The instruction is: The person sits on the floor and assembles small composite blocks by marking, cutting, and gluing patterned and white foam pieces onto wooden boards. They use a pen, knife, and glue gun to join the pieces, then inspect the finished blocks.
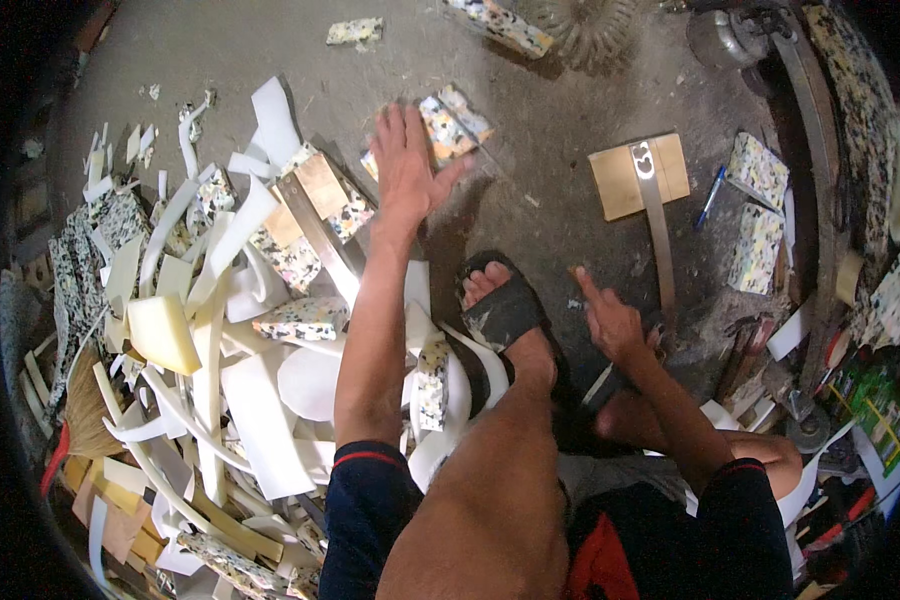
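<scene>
My left hand (407, 165) reaches forward over the floor, fingers stretched out and thumb apart. It lies flat on the edge of a speckled foam block (446, 128), and a bit of foam shows under its other side. A dark line runs across the block, so it may be two pieces. Nearer to me, my right hand (615, 320) is mostly curled with its index finger pointing forward. Below it a thin knife-like tool (598, 384) sticks out; the palm hides the rest. My sandalled foot (508, 305) stands between the hands.
Scraps of white foam (260, 420) are heaped at left, with a tan board and metal strip (312, 222) on top. At right lie another tan board (610, 190) under a metal strip (658, 230), a blue pen (710, 196) and speckled foam blocks (758, 245). A broom (92, 405) is far left.
</scene>
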Available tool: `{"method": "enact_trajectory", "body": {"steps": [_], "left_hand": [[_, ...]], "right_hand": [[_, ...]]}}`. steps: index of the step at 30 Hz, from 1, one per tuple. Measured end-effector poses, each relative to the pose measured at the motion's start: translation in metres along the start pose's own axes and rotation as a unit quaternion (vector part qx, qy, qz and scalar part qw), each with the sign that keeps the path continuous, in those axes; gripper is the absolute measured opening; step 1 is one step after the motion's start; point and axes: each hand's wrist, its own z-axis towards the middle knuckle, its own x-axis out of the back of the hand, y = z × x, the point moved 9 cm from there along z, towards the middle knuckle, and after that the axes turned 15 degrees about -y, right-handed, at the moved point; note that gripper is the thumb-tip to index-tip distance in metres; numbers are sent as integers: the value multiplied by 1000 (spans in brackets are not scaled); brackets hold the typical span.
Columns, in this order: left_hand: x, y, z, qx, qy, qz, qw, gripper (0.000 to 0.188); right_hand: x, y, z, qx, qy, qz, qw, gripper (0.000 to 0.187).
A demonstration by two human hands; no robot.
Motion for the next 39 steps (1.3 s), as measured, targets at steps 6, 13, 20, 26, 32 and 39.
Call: {"method": "enact_trajectory", "body": {"steps": [6, 13, 20, 26, 32, 39], "left_hand": [[51, 0, -28, 20, -31, -121, 992, 105], [73, 37, -98, -55, 43, -352, 933, 113], [2, 41, -128, 21, -66, -554, 830, 96], [-78, 150, -136, -5, -220, -732, 645, 83], [-64, 231, -139, -236, -324, -509, 762, 81], [-57, 127, -134, 2, -216, -574, 790, 51]], "right_hand": [[10, -6, 0, -13, 29, -5, 999, 75], [23, -23, -4, -17, 41, -23, 999, 73], [80, -71, -16, 101, 148, 330, 927, 61], [114, -90, -36, 150, 199, 280, 927, 79], [105, 23, -89, -5, 289, 333, 897, 62], [152, 243, -180, -133, 340, 588, 722, 54]]}}
